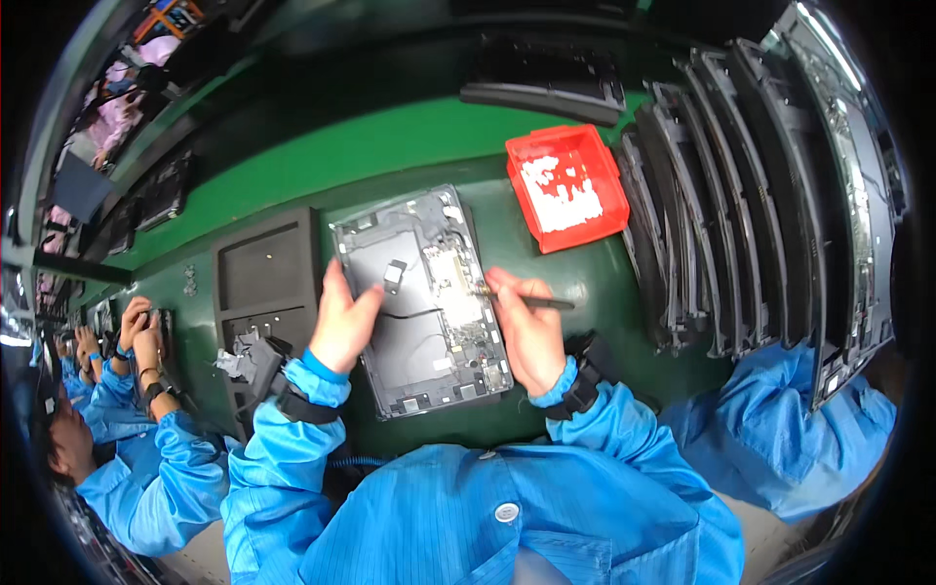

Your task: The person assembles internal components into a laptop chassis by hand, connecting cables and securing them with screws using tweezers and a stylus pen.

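An opened flat device housing (405,341) lies in front of me, tilted slightly on the bench. A bright circuit board (456,292) runs along its right side. A small dark piece with a white label (394,276) and a thin black cable sit in its grey left part. My left hand (343,320) grips the housing's left edge, thumb over the top and fingers along the side. In my right hand (529,341) is a slim dark tool that looks like tweezers (546,302), pinched between thumb and fingers. Its tip points at the circuit board.
Beyond the housing stands a red bin (624,210) with small white pieces. Several dark panels (726,195) stand upright at the right. A black tray (222,317) with loose parts lies left. Another dark panel (546,83) lies at the back. A person in blue sleeves (161,468) works at left.
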Motion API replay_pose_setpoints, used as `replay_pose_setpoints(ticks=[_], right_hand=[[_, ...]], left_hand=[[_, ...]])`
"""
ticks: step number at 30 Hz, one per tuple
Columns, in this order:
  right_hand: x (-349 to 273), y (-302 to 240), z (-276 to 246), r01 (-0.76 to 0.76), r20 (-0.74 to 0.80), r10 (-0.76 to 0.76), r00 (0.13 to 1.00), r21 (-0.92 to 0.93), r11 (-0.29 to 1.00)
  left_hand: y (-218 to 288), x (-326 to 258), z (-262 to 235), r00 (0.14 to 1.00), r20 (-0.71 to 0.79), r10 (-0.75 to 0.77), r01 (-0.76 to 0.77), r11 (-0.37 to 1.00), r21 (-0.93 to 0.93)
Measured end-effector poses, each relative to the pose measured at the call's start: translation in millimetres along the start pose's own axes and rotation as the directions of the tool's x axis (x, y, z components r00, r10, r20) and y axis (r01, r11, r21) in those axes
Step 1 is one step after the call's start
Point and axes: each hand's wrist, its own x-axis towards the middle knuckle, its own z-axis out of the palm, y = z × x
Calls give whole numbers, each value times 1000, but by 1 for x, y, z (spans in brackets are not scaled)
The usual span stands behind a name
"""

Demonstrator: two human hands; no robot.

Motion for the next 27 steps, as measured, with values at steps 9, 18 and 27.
replay_pose_setpoints(ticks=[9,18,27], right_hand=[[-23,-1,1,25,46,-25,999,-2,1000],[-12,-22,1,117,224,-164,961,210,971],[7,-7,-1,424,205,-405,891,-55,904]], left_hand=[[-4,14,3,968,24,-249,245,923,-296],[15,96,-47,996,-64,54,-72,948,-310],[-21,283,-55,755,-350,-555,-197,317,-928]])
